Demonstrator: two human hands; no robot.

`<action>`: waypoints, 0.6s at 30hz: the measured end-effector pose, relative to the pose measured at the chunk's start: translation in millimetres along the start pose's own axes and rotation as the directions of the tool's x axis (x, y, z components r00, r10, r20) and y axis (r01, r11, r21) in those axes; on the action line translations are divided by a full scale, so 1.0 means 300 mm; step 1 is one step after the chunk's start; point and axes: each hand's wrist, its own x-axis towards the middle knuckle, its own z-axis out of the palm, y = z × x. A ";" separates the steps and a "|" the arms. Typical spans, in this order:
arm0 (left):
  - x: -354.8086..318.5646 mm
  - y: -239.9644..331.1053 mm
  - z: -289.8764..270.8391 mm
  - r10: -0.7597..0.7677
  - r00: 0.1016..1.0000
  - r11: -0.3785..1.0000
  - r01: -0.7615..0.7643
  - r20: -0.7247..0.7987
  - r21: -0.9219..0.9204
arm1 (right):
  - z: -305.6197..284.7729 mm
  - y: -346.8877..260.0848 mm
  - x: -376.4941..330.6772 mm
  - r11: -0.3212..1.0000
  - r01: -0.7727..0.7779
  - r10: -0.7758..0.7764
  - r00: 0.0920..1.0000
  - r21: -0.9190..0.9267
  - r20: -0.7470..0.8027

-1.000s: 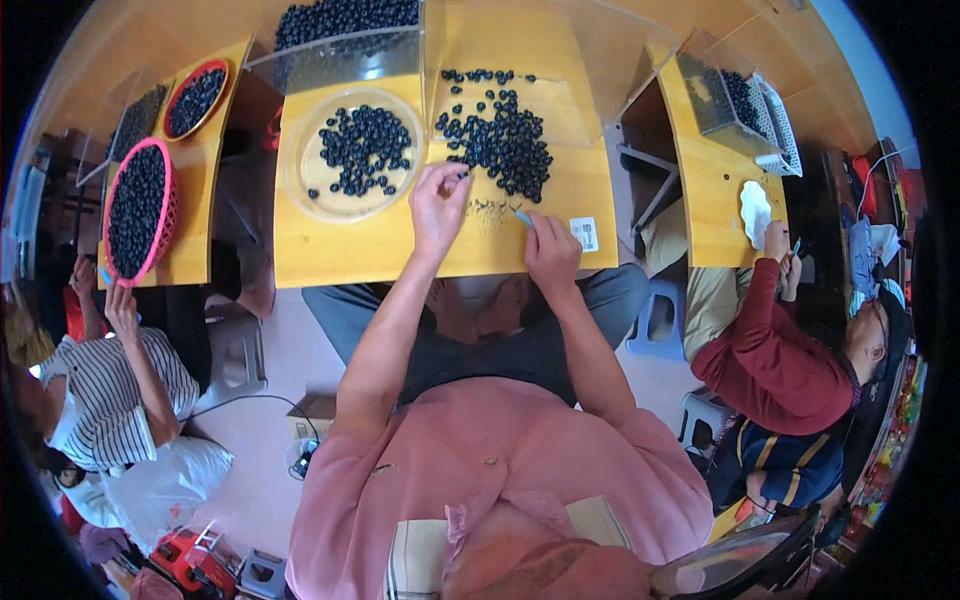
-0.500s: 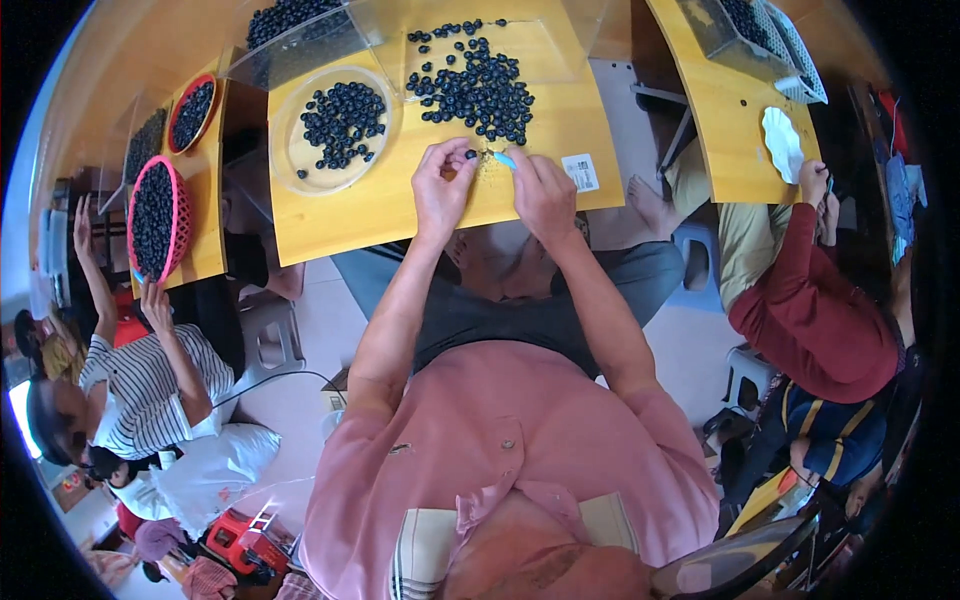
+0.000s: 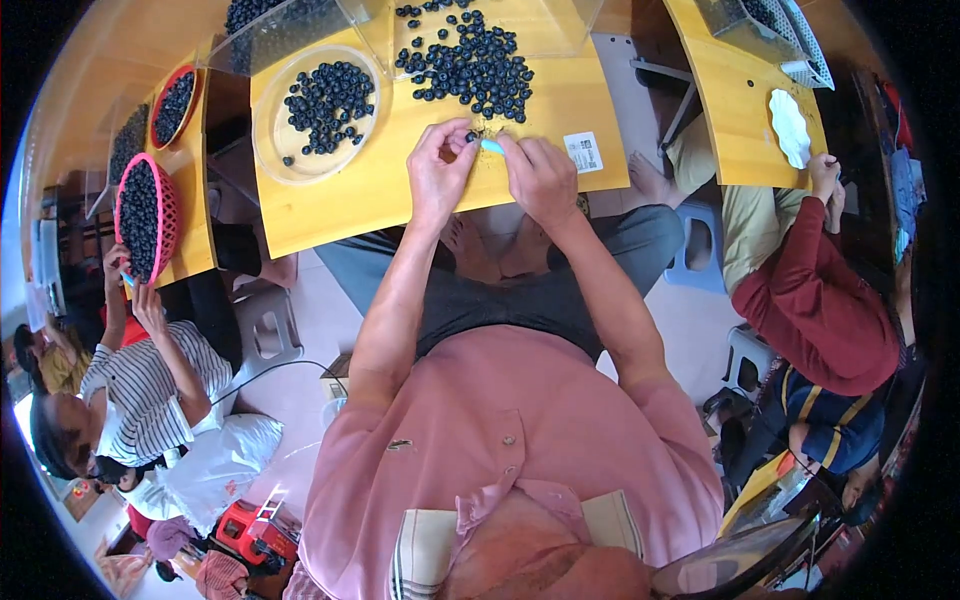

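Over the near edge of the yellow table, my left hand (image 3: pixel 440 172) pinches a small round black piece (image 3: pixel 471 137) between thumb and fingers. My right hand (image 3: pixel 542 180) is closed round a slim light-blue tool (image 3: pixel 492 146), mostly hidden by the fingers. The tool's front end points left and is at or very near the black piece; whether they touch I cannot tell. Small dark crumbs lie on the table by my fingertips. Just beyond my hands spreads a loose heap of similar black pieces (image 3: pixel 480 75).
A round clear tray (image 3: pixel 268 150) with more black pieces sits to the left, below a clear bin (image 3: pixel 225 58). A white label (image 3: pixel 583 152) lies by my right hand. Co-workers sit at both sides, near a pink basket (image 3: pixel 170 215) and a white scalloped dish (image 3: pixel 790 128).
The light-blue tool has moved left, close to the black piece in my left hand. The co-worker on the left has brought both hands together. The whole view has shifted slightly.
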 end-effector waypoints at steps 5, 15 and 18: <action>-0.002 0.005 0.003 0.031 1.000 0.998 -0.031 -0.002 0.063 | -0.003 -0.001 0.001 1.000 0.000 0.000 1.000 -0.023 0.023; -0.002 0.003 0.006 0.032 0.999 0.997 -0.033 0.016 0.075 | 0.005 0.000 0.001 0.999 0.018 -0.017 1.000 -0.041 0.016; -0.001 0.000 0.004 0.036 0.999 0.997 -0.038 0.025 0.073 | 0.002 -0.001 0.001 0.998 0.014 -0.012 0.999 -0.064 0.032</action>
